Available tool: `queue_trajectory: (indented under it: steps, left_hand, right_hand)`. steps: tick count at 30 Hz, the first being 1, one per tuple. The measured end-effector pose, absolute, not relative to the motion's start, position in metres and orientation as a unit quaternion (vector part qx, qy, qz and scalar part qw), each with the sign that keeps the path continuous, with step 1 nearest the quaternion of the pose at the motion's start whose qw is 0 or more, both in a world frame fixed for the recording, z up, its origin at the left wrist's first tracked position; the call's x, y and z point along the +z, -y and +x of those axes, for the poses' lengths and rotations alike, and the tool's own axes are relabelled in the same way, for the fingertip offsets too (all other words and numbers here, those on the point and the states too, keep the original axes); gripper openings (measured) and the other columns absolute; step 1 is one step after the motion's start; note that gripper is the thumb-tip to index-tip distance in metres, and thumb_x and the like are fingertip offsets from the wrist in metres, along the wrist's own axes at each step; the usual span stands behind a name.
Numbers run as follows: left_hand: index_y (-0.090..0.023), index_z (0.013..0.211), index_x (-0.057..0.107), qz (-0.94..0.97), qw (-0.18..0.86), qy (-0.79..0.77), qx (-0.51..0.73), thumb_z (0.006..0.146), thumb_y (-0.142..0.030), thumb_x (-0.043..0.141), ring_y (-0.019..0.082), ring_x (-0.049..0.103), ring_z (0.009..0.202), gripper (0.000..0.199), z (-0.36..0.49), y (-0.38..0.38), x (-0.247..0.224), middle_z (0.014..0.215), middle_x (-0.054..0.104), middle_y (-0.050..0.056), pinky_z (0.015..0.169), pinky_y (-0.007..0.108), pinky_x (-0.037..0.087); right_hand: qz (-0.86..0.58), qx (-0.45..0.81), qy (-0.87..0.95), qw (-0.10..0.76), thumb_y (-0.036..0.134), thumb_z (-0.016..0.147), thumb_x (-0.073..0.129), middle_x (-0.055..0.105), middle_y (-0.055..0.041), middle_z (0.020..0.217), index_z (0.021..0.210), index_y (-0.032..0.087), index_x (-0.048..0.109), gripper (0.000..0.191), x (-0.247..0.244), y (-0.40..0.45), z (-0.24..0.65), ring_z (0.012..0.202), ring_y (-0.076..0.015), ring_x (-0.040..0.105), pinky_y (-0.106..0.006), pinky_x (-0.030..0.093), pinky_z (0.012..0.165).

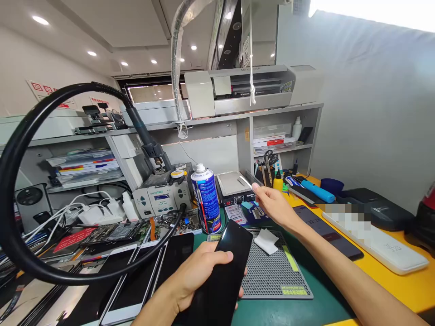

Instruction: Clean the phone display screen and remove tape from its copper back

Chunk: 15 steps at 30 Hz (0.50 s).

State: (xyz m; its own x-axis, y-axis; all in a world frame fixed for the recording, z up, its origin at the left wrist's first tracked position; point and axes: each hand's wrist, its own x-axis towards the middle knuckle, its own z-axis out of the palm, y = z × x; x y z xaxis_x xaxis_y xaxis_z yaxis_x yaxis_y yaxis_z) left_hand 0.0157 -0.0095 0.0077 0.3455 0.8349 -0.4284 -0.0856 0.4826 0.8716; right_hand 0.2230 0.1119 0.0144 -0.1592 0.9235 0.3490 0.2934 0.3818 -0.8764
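My left hand (197, 267) is wrapped around a black smartphone (224, 271), its thumb lying on the dark glass and fingertips showing at the far edge. Below the phone's upper end is a grey perforated rubber mat (268, 271), where a crumpled white wipe (267, 241) lies. My right hand (270, 199) reaches forward beside the heating plate (234, 183), fingers pinched on a thin, flat, dark and silvery strip (249, 181) whose kind I cannot make out. A small grey piece (242, 181) shows at the plate's right side.
A blue spray can (206, 199) stands behind the phone. A thick black hose (10, 181) loops across the left from a soldering station (161, 199). Several phones and circuit boards lie at left. Right are another phone (328, 231) and a long white case (377, 240).
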Motion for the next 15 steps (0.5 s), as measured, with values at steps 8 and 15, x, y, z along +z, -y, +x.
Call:
queue_trajectory:
  steps: [8,15]
  left_hand:
    - [-0.012,0.102,0.063,0.425,0.703,-0.464,0.331,0.085,-0.028,0.058,0.022,0.07,0.07,0.024,0.0175,0.0093,0.0051,0.094,0.073,0.015,0.071,0.039,0.055]
    - [-0.01,0.102,0.067,0.446,0.704,-0.438,0.338,0.086,-0.028,0.058,0.023,0.07,0.075,0.026,0.0155,0.0127,0.0088,0.1,0.073,0.017,0.076,0.039,0.054]
  right_hand:
    - [-0.469,0.354,0.675,0.447,0.052,0.099,0.048,0.045,0.0086,0.056,0.077,0.015,0.058,0.044,0.0127,-0.1136,0.2236,0.04,-0.0053,0.04,-0.019,0.035,0.04]
    - [-0.519,0.324,0.675,0.412,0.042,0.099,0.053,0.064,0.001,0.078,0.096,0.013,0.063,0.031,0.0113,-0.1179,0.227,0.059,-0.0102,0.06,-0.025,0.052,0.055]
